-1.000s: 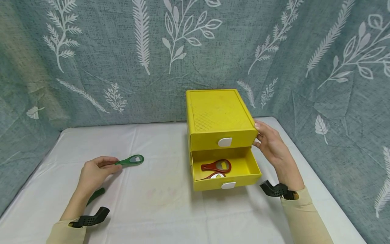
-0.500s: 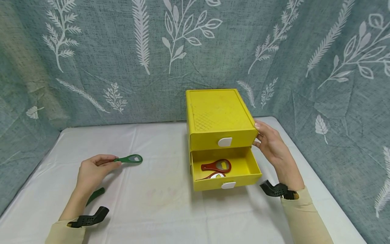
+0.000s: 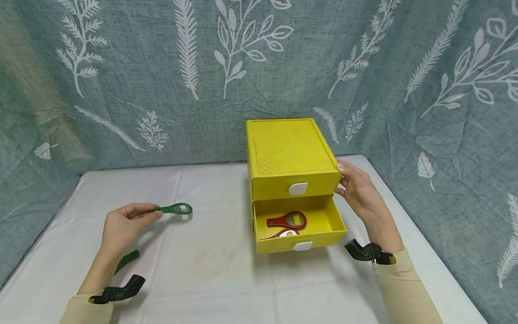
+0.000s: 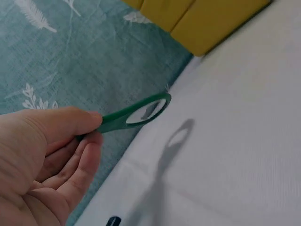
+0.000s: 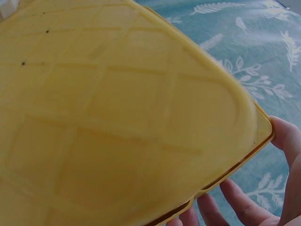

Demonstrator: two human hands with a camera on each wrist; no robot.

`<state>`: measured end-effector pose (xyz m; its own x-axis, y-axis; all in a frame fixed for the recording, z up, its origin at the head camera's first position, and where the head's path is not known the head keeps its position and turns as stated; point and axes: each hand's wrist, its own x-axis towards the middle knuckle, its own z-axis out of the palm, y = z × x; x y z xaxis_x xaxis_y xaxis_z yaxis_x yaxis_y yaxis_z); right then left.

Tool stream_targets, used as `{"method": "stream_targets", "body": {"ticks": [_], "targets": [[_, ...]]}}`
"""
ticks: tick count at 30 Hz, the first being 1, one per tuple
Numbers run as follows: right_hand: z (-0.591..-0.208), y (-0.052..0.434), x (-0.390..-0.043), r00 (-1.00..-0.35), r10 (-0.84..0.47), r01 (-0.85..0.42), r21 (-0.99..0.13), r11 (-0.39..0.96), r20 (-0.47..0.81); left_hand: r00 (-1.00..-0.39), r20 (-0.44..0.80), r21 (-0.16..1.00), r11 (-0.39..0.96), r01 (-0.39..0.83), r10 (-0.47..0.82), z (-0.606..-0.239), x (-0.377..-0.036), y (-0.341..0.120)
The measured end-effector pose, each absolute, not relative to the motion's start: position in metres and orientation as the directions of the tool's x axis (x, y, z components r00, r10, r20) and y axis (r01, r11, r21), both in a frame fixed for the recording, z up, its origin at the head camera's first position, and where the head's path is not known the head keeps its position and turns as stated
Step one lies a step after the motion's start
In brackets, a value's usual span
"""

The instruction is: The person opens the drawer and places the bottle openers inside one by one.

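Note:
Between thumb and fingers, my left hand [image 3: 129, 225] pinches the handle end of a green bottle opener [image 3: 180, 208]. In the left wrist view the bottle opener [image 4: 141, 113] is raised, its shadow apart on the white cloth. A second green handle [image 3: 128, 258] lies partly hidden behind my left forearm. My right hand [image 3: 362, 189] holds the right front edge of a yellow drawer cabinet [image 3: 293, 144], thumb at the upper corner, fingers below. The lower drawer [image 3: 323, 240] is pulled out and contains a red bottle opener [image 3: 288, 220] and another red one [image 3: 285, 233], partly hidden by its front.
The upper drawer [image 3: 275, 187] is closed and has a white handle. A white cloth [image 3: 210, 261] covers the table. Grey-green leaf-patterned curtains [image 3: 162, 81] stand behind and along the sides.
The green bottle opener shifts slightly left, then slightly right and up, in my left hand, and its head tilts. My right hand and the drawer cabinet stay as they were.

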<state>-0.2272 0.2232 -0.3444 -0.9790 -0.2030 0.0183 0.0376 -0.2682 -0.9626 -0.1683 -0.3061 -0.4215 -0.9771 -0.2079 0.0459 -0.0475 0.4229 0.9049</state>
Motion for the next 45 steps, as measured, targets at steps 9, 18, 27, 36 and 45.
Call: {"method": "stream_targets", "body": {"ticks": [9, 18, 27, 36, 45], "targets": [[-0.347, 0.222, -0.228, -0.981, -0.196, 0.044, -0.962, -0.269, 0.009, -0.973, 0.053, 0.935, 0.354, -0.031, -0.224, -0.407, -0.164, -0.293], [-0.348, 0.221, -0.228, -0.980, -0.201, 0.051, -0.963, -0.265, 0.003, -0.951, 0.132, 0.985, 0.143, 0.095, -0.278, -0.385, -0.153, -0.272], [-0.346, 0.219, -0.229, -0.977, -0.214, 0.048, -0.968, -0.248, 0.007, -0.874, 0.383, 0.923, 0.071, 0.379, -0.299, -0.350, -0.127, -0.226], [-0.345, 0.224, -0.228, -0.982, -0.188, 0.040, -0.969, -0.243, 0.007, -0.792, 0.600, 0.782, -0.121, 0.611, -0.114, -0.359, -0.108, -0.150], [-0.345, 0.224, -0.229, -0.981, -0.192, 0.039, -0.969, -0.245, 0.010, -0.830, 0.558, 0.828, -0.054, 0.558, -0.002, -0.370, -0.106, -0.120]]}}
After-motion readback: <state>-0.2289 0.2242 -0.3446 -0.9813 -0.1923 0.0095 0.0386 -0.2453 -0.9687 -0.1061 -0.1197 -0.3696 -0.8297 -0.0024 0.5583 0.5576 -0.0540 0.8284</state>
